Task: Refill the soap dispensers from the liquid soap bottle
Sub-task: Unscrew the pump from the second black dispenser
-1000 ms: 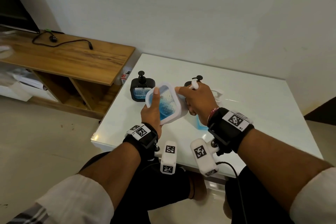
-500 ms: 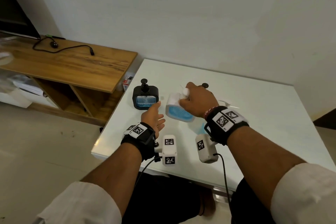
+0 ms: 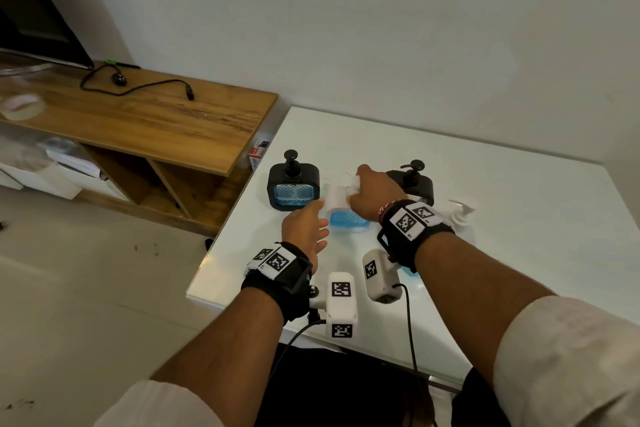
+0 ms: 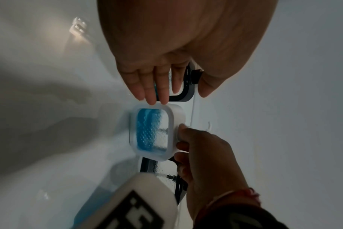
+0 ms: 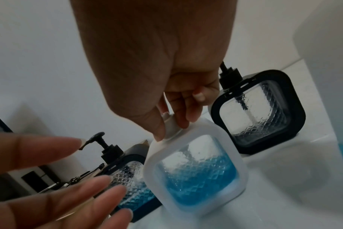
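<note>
Right hand point(image 3: 375, 192) pinches the neck of the white-framed soap dispenser point(image 3: 346, 215), thumb and fingers curled round its white collar point(image 5: 171, 126); the dispenser is tilted, its bottom edge at the white table point(image 3: 502, 218), partly filled with blue soap behind a diamond-patterned window. Left hand point(image 3: 304, 230) hovers just beside that dispenser on its left, fingers straight and slightly spread, holding nothing; in the left wrist view the fingertips point(image 4: 150, 99) look at or just off the white frame's edge, contact cannot be told.

Around: black-framed dispenser with pump point(image 3: 293, 185) stands upright just left of the white one, part-filled with blue soap. Second black-framed dispenser point(image 3: 414, 182) stands behind the right hand, partly hidden by it in the head view; right wrist view shows its window clear, no blue visible point(image 5: 257, 108). White pump head point(image 3: 462, 211) lies on the table to the right of the right wrist. Liquid soap bottle point(image 5: 327, 77), translucent with blue soap low inside, shows blurred at the right edge of the right wrist view, near the right wrist; in the head view it is mostly hidden under the wrist rig. Wooden TV stand point(image 3: 138, 118) with a black cable point(image 3: 138, 87) sits left of the table.
</note>
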`<state>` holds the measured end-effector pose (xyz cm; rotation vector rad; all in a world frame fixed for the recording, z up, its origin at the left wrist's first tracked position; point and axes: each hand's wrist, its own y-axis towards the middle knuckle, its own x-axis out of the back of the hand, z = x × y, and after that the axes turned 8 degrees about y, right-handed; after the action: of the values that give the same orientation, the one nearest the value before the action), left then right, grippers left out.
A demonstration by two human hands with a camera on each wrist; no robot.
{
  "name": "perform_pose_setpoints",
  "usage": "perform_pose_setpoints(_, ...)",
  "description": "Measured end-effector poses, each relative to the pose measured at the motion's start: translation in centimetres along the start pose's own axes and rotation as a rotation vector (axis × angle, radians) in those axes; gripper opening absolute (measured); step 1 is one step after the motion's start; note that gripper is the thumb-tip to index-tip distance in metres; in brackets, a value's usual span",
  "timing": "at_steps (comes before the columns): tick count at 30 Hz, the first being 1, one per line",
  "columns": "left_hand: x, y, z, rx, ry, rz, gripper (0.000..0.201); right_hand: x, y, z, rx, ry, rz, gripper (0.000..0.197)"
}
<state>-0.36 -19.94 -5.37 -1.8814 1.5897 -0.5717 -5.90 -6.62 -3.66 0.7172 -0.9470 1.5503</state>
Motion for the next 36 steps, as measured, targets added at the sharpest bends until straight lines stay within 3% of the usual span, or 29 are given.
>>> perform_pose_setpoints(11, 0.2, -0.3, -0.4, -0.02, -0.013, -0.042, 0.046, 0.3, 0.2, 0.2, -0.06, 0.083, -0.034, 0.039)
perform_pose_setpoints(18, 0.2, -0.7, -0.7, -0.046, -0.031, -0.043, 0.043, 5.1, -0.2, -0.7, -0.275, 0.249, -0.362, 0.034)
perform_pose_setpoints(23, 0.0, -0.9, -0.8, -0.048, -0.027, -0.038, 0.04, 4.2, -0.1, -1.6, -0.356, 0.188, -0.244, 0.042)
perform_pose_setpoints(27, 0.1, -0.7, -0.8, -0.039, -0.035, -0.045, 0.039, 3.3, 0.4, -1.8, -0.307, 0.074, -0.187, 0.034)
perform_pose_setpoints(36, 0.3, -0.3, -0.5, -0.029, -0.059, -0.029, 0.032, 3.9, -0.6, -1.8, -0.33, -0.047, -0.172, 0.028)
